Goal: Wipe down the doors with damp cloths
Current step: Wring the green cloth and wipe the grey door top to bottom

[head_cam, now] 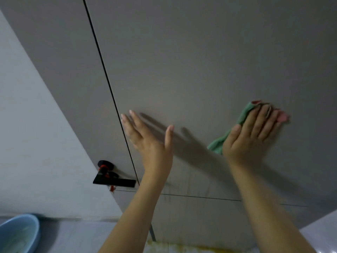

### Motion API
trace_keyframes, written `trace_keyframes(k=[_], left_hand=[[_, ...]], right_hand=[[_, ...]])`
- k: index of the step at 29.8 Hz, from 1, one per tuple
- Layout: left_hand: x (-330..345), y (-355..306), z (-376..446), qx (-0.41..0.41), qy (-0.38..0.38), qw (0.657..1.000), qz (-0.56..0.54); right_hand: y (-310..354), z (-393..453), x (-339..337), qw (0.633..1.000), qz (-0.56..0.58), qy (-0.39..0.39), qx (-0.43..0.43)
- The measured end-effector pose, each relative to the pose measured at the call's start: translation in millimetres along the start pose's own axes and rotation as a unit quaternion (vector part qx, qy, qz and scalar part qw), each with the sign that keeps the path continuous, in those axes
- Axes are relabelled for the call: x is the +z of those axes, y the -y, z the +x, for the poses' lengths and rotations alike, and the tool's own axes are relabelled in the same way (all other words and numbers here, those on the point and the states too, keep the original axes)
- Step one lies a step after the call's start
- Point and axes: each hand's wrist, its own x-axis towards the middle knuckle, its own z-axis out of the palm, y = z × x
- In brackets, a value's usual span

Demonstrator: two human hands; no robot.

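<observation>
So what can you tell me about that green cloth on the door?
The green cloth looks like soft, thin fabric, bunched and folded rather than spread flat. A pinkish-red patch shows at its upper edge and beyond the fingertips; whether that is part of it or a second cloth I cannot tell. The right hand presses it flat against the grey door with straight fingers, covering its middle. One end sticks out below the thumb, the other above the fingers. Whether it is damp cannot be seen.

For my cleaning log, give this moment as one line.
right hand presses green cloth flat on grey door | left hand open, bare, near door seam | black handle untouched
</observation>
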Motion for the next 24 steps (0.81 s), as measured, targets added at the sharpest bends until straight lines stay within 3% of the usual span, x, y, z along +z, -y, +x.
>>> trace_keyframes(k=[2, 3, 7, 9, 12, 15, 16, 18, 20, 22, 24], left_hand=[[15.8, -14.3, -6.2, 0.023, 0.009, 1.0, 0.0], [24.7, -21.9, -8.8, 0.036, 0.012, 0.999, 0.003], [51.5, -44.3, -10.9, 0.044, 0.002, 0.999, -0.003], [58.5, -47.0, -8.5, 0.035, -0.014, 0.999, -0.001], [62.8, -45.7, -6.0, 0.034, -0.034, 0.999, 0.017], [65.2, -45.1, -6.3, 0.04, -0.043, 0.998, 0.036], [65.2, -45.7, -6.6, 0.042, -0.045, 0.997, 0.038], [64.6, -46.4, -7.1, 0.042, -0.045, 0.997, 0.038], [63.2, -45.0, -7.0, 0.038, -0.046, 0.997, 0.043], [63.0, -44.6, -6.6, 0.033, -0.048, 0.997, 0.05], [62.7, -44.7, -6.5, 0.033, -0.044, 0.997, 0.05]], right_hand=[[32.9, 1.5, 0.9, 0.99, 0.043, -0.006, 0.135], [45.6, 0.8, 1.4, 0.987, 0.057, -0.006, 0.147], [-0.8, -10.4, 1.1, 0.993, 0.041, 0.047, -0.103], [-50.3, -9.0, -1.1, 0.992, 0.032, 0.034, -0.121], [-78.7, -0.1, 0.6, 1.0, 0.025, -0.013, -0.009], [-30.4, 2.6, 8.9, 0.985, 0.084, -0.044, 0.145], [-11.8, -1.5, 10.2, 0.988, 0.096, -0.031, 0.118], [5.7, -18.7, 13.0, 0.994, 0.075, 0.032, -0.075], [-13.2, -21.6, 15.4, 0.969, 0.05, 0.066, -0.234], [-47.5, -19.4, 13.7, 0.961, 0.042, 0.057, -0.268], [-80.4, -16.8, 10.1, 0.97, 0.038, 0.041, -0.238]])
